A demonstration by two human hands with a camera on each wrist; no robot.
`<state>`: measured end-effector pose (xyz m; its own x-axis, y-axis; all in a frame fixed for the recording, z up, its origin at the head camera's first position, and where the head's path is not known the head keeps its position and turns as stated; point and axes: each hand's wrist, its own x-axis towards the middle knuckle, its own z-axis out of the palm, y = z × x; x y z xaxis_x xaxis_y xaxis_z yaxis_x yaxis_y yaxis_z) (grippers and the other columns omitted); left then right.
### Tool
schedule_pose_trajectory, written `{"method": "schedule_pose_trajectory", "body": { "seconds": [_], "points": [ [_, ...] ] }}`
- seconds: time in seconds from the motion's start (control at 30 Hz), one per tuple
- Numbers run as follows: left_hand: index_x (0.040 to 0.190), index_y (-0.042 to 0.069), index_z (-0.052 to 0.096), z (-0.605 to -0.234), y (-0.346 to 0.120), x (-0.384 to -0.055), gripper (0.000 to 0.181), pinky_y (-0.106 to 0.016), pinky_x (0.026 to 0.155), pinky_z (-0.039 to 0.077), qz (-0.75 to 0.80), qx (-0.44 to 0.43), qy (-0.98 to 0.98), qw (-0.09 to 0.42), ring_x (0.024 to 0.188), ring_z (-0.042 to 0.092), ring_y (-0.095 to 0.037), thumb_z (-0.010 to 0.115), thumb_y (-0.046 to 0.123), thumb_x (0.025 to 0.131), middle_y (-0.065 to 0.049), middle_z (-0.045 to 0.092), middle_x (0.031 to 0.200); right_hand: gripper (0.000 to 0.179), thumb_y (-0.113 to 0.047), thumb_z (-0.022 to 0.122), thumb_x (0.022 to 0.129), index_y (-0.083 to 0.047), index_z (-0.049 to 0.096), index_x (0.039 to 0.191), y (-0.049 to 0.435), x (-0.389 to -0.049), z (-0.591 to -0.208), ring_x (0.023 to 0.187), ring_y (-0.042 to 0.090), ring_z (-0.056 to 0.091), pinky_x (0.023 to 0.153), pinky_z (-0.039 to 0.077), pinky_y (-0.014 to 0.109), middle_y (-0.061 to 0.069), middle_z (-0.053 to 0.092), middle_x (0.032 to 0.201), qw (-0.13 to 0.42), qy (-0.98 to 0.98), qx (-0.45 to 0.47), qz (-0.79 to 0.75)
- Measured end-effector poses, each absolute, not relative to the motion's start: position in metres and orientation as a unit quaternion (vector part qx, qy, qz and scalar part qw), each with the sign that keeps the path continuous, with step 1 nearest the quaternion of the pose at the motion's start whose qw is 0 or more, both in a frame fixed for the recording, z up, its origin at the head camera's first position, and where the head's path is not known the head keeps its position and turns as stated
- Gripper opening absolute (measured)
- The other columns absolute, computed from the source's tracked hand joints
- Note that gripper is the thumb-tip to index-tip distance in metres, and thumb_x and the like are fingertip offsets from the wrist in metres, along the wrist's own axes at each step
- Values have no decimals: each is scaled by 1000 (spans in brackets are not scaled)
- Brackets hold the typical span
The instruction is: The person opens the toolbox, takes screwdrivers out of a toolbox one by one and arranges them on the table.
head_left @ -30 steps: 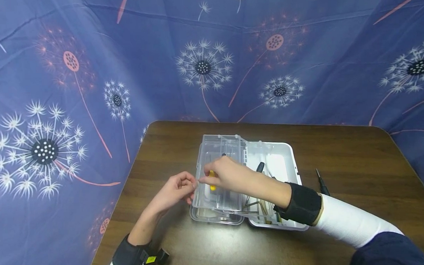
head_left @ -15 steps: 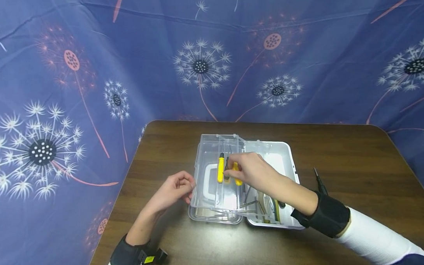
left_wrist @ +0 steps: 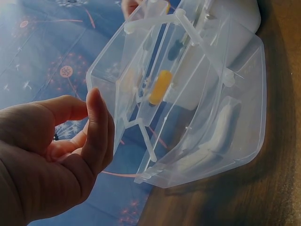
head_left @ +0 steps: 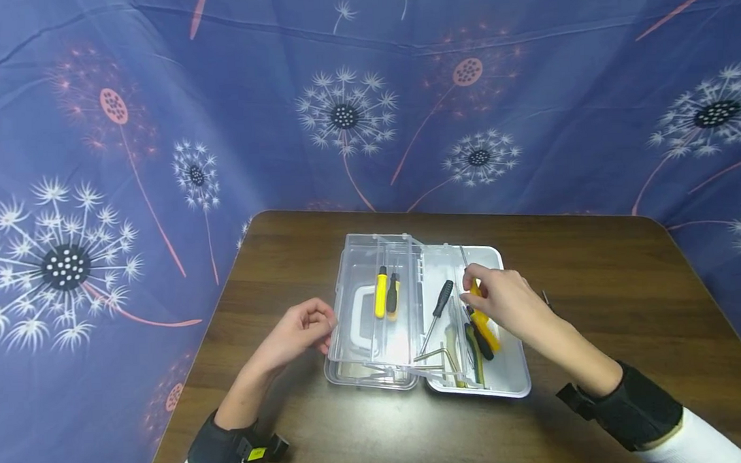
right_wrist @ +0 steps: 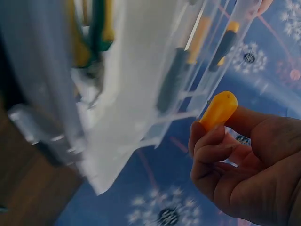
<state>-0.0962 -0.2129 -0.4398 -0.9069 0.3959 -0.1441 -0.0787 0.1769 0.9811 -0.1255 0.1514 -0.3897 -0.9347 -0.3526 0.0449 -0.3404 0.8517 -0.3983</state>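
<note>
My right hand pinches a yellow-handled screwdriver over the right part of an open white toolbox; its thin shaft points away from me. On the left, my left hand is loosely curled, fingertips right at the edge of a raised clear tray. Inside that tray lie a yellow-handled tool and a black-and-yellow one. Below my right hand, the white box holds a black-handled screwdriver, green-and-yellow pliers, a yellow-and-black handle and bent hex keys.
The toolbox stands on a brown wooden table. Its transparent lid lies folded out on the left under the raised tray. Right of the box, a thin tool tip shows beyond my right arm. A blue dandelion-patterned cloth hangs behind.
My right hand has carried the yellow-handled screwdriver rightward from the clear tray to above the white box. My left hand stays at the tray's edge.
</note>
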Motion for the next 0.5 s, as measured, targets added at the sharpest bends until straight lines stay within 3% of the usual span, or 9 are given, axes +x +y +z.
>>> {"method": "schedule_pose_trajectory", "body": {
  "seconds": [0.27, 0.5],
  "points": [
    [101, -11, 55, -440, -211, -96, 15, -43, 58, 60, 625, 107, 754, 168, 60, 60, -15, 55, -1, 90, -10, 58, 74, 18, -6, 70, 80, -6, 56, 92, 195, -115, -406, 53, 15, 46, 43, 38, 25, 5, 54, 65, 31, 968, -117, -219],
    [99, -11, 56, -439, -211, -97, 14, -44, 58, 59, 619, 107, 763, 156, 57, 60, -14, 56, -2, 89, -9, 59, 73, 39, -17, 65, 86, 7, 45, 108, 241, -113, -410, 64, 24, 56, 48, 46, 29, 22, 59, 85, 71, 971, -15, -229]
  ]
}}
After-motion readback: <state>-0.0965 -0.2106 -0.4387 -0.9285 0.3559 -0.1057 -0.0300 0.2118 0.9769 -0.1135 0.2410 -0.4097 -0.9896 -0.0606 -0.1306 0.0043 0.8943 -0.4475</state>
